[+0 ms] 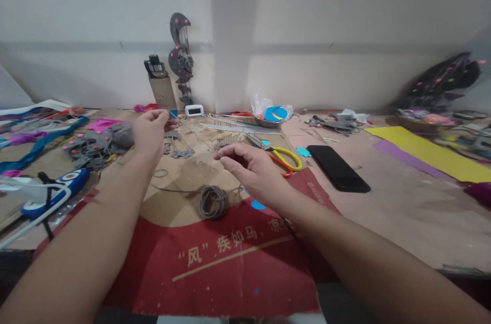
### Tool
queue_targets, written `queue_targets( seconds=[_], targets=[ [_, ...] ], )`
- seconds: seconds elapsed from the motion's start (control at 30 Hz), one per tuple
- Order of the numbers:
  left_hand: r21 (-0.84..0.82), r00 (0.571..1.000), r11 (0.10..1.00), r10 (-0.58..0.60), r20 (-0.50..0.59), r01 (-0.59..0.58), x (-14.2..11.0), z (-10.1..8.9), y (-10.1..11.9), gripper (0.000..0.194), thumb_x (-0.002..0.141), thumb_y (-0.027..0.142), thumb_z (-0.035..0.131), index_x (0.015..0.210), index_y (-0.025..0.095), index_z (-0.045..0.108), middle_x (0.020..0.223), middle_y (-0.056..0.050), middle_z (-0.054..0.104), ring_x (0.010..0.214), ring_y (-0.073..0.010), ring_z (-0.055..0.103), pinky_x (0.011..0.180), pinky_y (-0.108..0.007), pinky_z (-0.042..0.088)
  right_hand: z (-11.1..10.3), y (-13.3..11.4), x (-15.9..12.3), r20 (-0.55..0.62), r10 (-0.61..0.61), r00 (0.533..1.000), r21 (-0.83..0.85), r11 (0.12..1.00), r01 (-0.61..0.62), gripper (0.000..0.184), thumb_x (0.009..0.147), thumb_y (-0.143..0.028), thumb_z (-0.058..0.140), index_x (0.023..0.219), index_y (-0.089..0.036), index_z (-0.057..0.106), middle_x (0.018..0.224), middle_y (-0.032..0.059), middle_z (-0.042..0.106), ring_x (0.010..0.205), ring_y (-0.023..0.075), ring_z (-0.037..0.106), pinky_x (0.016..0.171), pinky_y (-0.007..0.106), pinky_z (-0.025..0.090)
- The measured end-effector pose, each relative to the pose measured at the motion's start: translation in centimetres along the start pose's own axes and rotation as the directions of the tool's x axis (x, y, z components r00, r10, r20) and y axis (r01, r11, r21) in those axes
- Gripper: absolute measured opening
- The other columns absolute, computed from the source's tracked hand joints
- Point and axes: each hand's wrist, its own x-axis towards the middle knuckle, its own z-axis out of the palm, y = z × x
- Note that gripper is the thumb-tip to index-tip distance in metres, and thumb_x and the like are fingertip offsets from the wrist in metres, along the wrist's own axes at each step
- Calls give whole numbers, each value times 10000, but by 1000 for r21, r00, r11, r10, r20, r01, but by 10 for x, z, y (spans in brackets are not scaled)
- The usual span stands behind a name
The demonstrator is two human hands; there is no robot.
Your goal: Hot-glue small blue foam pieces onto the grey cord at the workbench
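Observation:
My left hand (pixel 151 132) is raised over the left of the work area, thumb and fingers pinched together. A bit of blue shows at its fingertips; I cannot tell whether it is held or lies behind. My right hand (pixel 255 168) is closed in a pinch nearer the middle, at the end of a faint thin strand (pixel 203 142) that slants up towards the left hand. Below and between the hands sits a coiled bundle of grey cord (pixel 213 202), its loose ends trailing left and right. Grey felt pieces (pixel 180 153) lie between the hands.
Scissors (pixel 286 158) with yellow and orange handles lie behind my right hand, a black phone (pixel 338 168) right of them. A bottle (pixel 161 86) and hanging grey felt decoration (pixel 181 53) stand against the wall. Red printed cardboard (pixel 230 273) covers the front; yellow sheets (pixel 429 153) lie right.

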Motion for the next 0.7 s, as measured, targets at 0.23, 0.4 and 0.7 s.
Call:
queue_targets(
  seconds=[0.23, 0.4, 0.7],
  targets=[
    [-121, 991, 992, -55, -121, 40, 13, -8, 7, 159, 780, 24, 513, 652, 115, 530, 491, 16, 557, 470, -94, 571, 501, -200, 463, -9, -22, -5, 297, -160, 941, 124, 984, 128, 154, 877, -246, 528, 925, -182, 659, 907, 29, 658, 832, 115, 584, 779, 262, 449],
    [-189, 995, 978, -95, 1, 94, 5, -5, 9, 105, 770, 69, 547, 678, 119, 552, 539, -5, 589, 498, -95, 586, 502, -188, 461, -18, -18, 1, 419, -71, 905, -38, 995, 96, 336, 914, -369, 459, 736, -174, 667, 871, 36, 661, 843, 133, 598, 776, 259, 441],
    [-159, 985, 981, -92, 144, 115, -13, 4, 9, 49, 692, 178, 644, 697, 154, 601, 579, 9, 584, 529, -94, 578, 471, -181, 425, -42, 54, 16, -147, 367, 919, -689, 628, -361, 383, 738, -496, 609, 525, -211, 468, 432, -8, 428, 399, 112, 361, 442, 263, 266]
  ],
)
